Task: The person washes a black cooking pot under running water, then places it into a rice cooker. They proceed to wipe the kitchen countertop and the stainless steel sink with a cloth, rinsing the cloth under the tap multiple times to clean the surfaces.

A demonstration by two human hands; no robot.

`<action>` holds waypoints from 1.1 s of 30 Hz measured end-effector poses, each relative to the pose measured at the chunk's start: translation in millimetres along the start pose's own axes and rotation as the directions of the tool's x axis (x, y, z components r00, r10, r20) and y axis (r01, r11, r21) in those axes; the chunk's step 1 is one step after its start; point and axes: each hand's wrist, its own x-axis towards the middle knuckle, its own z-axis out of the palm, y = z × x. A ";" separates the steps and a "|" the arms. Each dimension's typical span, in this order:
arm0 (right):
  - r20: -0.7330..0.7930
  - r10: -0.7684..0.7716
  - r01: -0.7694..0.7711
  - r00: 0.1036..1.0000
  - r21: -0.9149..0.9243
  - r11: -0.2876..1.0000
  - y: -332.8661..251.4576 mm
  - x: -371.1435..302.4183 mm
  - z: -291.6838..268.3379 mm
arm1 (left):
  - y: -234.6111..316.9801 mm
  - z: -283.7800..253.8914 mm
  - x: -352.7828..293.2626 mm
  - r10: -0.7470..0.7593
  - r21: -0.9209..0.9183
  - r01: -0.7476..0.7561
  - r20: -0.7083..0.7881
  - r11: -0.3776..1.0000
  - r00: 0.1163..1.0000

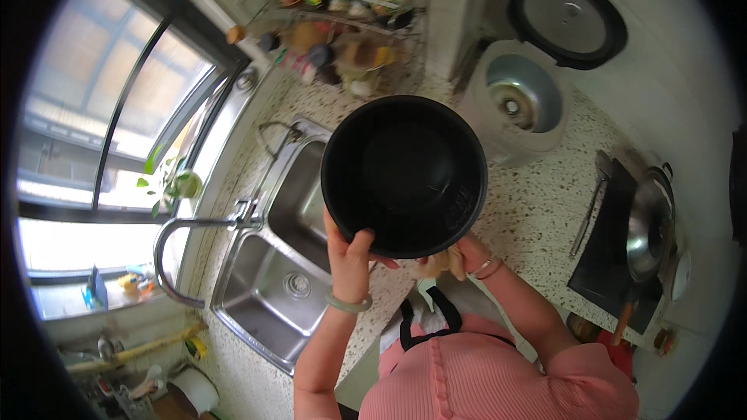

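Observation:
A black rice cooker inner pot (401,175) is held up over the counter, its dark inside facing me. My left hand (348,260) grips its near left rim, thumb over the edge and fingers underneath. At the near right side of the pot, my right hand (473,253) is closed on a tan cloth (442,264) against the pot's outside. The pot hides part of that hand's fingers. Beyond the pot to the right stands the rice cooker (510,128), its lid (572,19) raised and its metal well bare.
A double steel sink (253,295) with a curved faucet (167,257) lies left, below a window. Bottles and jars fill a wire rack (424,8) at the back. A wok (650,225) sits on a black cooktop (603,253) at the right.

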 end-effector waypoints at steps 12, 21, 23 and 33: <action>-0.267 -0.597 0.423 0.757 -0.496 0.758 -211.7 -92.1 11.2 | 25.9 166.8 97.9 0.068 0.076 -0.096 0.309 0.992 0.949; -0.416 -0.616 0.446 0.669 -0.439 0.780 -264.2 -81.2 -33.3 | -3.6 230.9 192.9 0.016 0.296 -0.152 0.416 0.943 0.909; -0.429 -0.587 0.393 0.687 -0.460 0.797 -265.2 -74.8 -46.4 | -11.9 233.1 209.2 -0.026 0.375 -0.155 0.435 0.914 0.900; -0.506 -0.430 0.198 0.748 -0.449 0.871 -271.0 -54.3 -74.5 | -32.8 247.9 250.7 -0.033 0.706 -0.342 0.459 0.620 0.888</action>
